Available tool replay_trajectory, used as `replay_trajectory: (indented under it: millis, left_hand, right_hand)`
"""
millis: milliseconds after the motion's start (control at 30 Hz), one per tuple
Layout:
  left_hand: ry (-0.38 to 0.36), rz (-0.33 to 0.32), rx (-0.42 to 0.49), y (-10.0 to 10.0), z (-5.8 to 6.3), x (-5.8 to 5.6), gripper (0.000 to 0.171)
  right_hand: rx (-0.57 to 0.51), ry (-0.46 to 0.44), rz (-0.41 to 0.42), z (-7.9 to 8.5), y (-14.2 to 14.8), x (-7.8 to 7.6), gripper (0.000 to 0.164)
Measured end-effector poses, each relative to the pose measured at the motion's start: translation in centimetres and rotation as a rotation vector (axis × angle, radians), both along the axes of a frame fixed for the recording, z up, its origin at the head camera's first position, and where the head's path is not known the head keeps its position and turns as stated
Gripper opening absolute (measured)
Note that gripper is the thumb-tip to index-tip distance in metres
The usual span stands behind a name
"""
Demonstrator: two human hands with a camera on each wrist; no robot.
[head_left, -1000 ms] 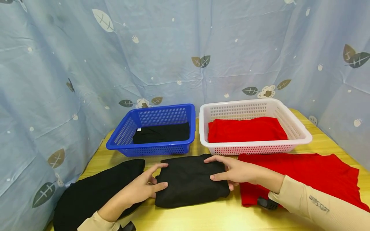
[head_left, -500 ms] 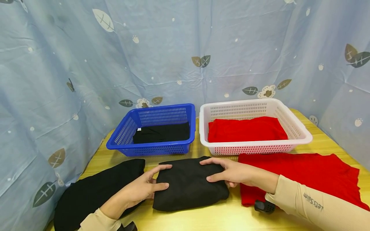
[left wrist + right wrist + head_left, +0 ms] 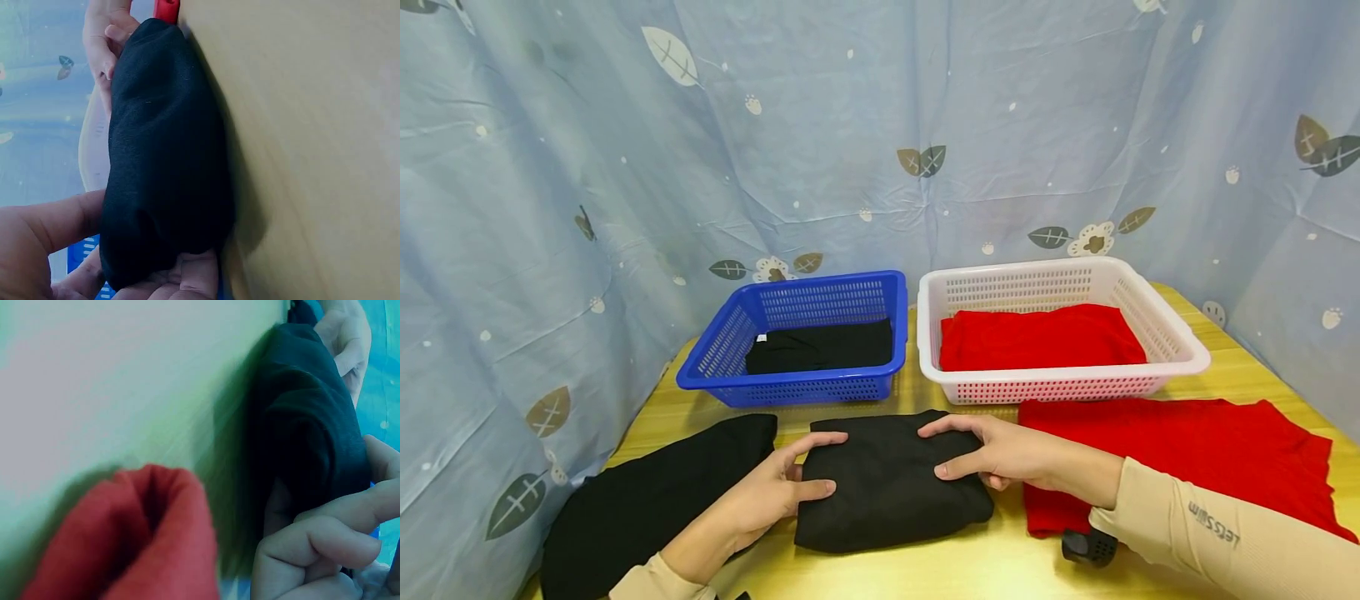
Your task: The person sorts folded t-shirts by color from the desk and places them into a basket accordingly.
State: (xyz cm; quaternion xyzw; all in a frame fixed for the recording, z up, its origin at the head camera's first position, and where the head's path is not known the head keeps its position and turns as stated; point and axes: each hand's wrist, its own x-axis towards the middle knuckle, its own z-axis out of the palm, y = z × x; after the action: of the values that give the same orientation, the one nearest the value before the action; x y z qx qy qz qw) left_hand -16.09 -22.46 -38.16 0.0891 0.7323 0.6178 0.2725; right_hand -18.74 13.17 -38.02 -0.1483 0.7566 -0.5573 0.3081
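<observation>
A folded black garment (image 3: 891, 483) lies between my two hands at the front middle of the table in the head view. My left hand (image 3: 763, 500) grips its left end, thumb and index finger on top and the other fingers tucked under, as the left wrist view shows at the garment's end (image 3: 169, 144). On the opposite end, my right hand (image 3: 1011, 450) holds the garment with thumb and index finger on top. Its other fingers curl beneath in the right wrist view, beside the black cloth (image 3: 312, 425).
A blue basket (image 3: 805, 379) with folded black cloth stands behind, and a white basket (image 3: 1060, 375) with folded red cloth is to its right. Another black garment (image 3: 647, 492) lies at left. A red garment (image 3: 1180, 450) lies at right, under my right forearm. A patterned curtain (image 3: 865, 125) hangs behind.
Over the first half second the black garment shifted slightly left and toward me, and my right hand moved a little left with it. Since then almost nothing has moved.
</observation>
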Motion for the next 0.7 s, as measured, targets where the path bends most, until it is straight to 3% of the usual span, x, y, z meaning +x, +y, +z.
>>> replay_trajectory:
  millis: [333,700]
  left_hand:
    - [0.103,0.044,-0.108,-0.2,1.6,0.5,0.064]
    - [0.153,0.024,-0.045,-0.9,4.2,1.0,0.065]
  right_hand:
    - [-0.024,0.017,-0.014,1.5,0.1,0.8,0.059]
    - [-0.020,0.101,0.006,4.7,-0.1,1.5,0.058]
